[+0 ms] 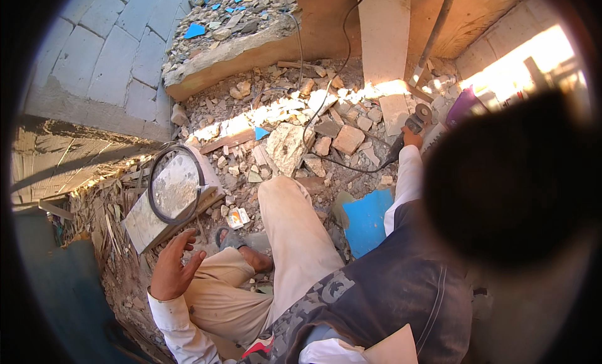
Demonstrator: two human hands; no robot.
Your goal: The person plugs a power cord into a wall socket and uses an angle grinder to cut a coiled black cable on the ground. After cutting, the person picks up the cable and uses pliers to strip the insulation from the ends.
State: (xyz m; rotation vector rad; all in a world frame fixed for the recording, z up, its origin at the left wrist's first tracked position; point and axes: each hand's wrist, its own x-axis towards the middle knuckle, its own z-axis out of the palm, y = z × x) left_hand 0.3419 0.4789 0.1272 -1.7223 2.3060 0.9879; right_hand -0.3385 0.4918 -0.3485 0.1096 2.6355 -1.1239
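Observation:
Stretched out to the right, my right hand [411, 139] grips an angle grinder [414, 123] low over the rubble. A round disc [424, 113] sits at the tool's far end, and a black cord [355, 169] trails from its rear to the left across the stones. My left hand [175, 267] hangs in the air beside my knee, fingers apart and holding nothing. Nearest to it is a dusty pale slab [145, 225] with a coil of black cable [150, 187] lying on top.
Broken stones [286, 147] cover the ground ahead. A white board [384, 38] and a pole [434, 35] lean at the back. A blue sheet [367, 223] lies by my right leg. Block wall [106, 57] stands left. A blurred dark shape [508, 182] hides much of the right.

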